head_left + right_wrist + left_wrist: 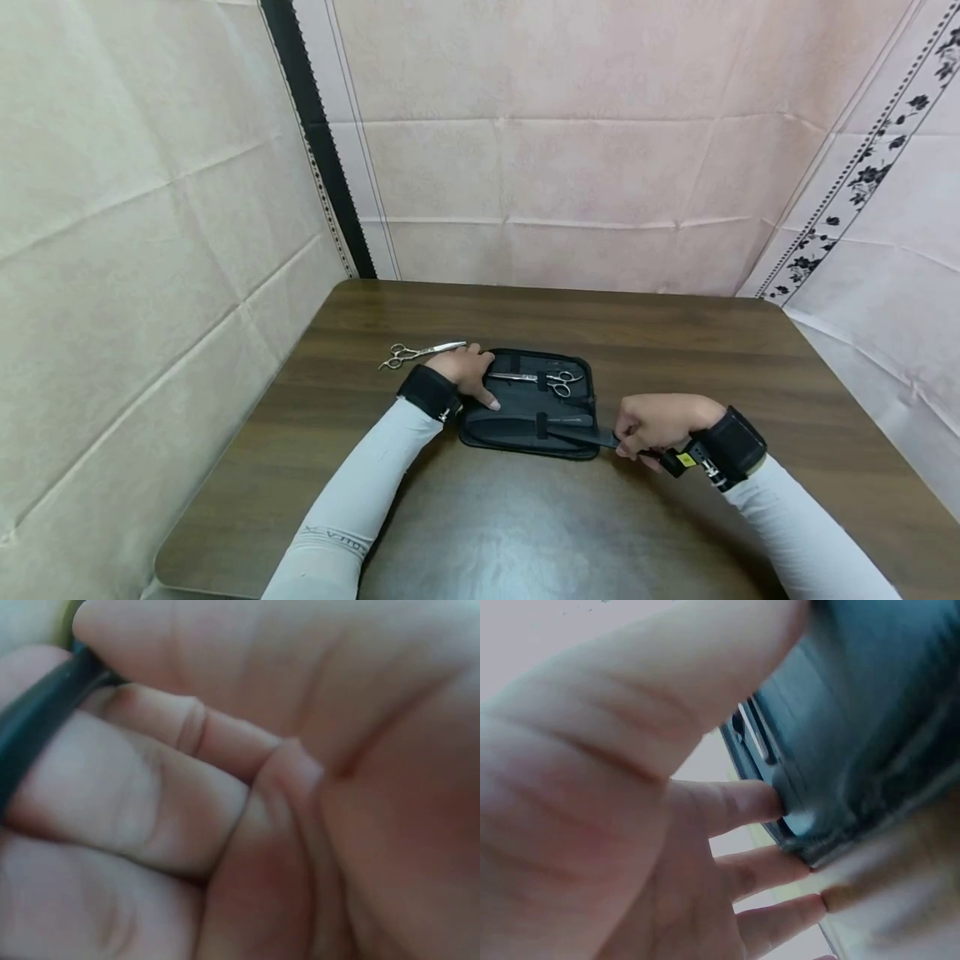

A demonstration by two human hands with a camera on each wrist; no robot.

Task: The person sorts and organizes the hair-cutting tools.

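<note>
A black zip case (517,410) lies spread on the table, with a pair of silver scissors (561,383) strapped across its upper part. On the case's left edge rests my left hand (465,371), thumb over the inside and fingers spread. In the left wrist view, fingertips (769,801) touch the case's dark rim (810,855). My right hand (660,423) pinches a flat black comb (581,434) at the case's lower right corner. The comb's far part lies over the case near a strap. In the right wrist view, curled fingers surround its dark end (45,709).
Another pair of silver scissors (412,354) lies on the wooden table (525,525), just left of my left hand. Pale cloth (570,183) hangs behind the table and along both sides.
</note>
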